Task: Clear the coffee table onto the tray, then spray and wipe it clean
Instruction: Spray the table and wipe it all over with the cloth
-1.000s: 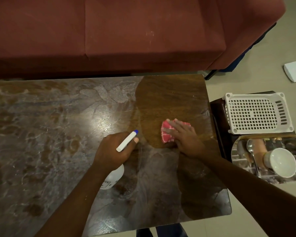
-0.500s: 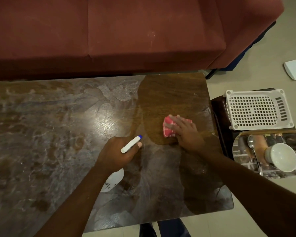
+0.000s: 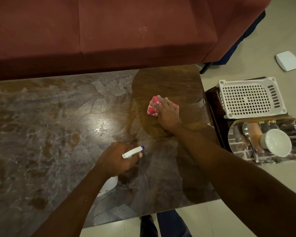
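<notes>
Fingers (image 3: 162,102) of right hand (image 3: 167,115) press flat, slightly spread, on pink cloth (image 3: 151,110), two o'clock on table (image 3: 41,125); left hand (image 3: 116,158) grips spray bottle (image 3: 132,152) at five o'clock.

Single head-worn wide-angle view, steeply down, close over the coffee table (image 3: 46,139).

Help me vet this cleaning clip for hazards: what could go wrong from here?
The spray bottle in the left hand points toward the right hand on the cloth; a squeeze might wet the arm. The tipped cup on the tray lies beside the right forearm; a wide stroke could knock it.
</notes>
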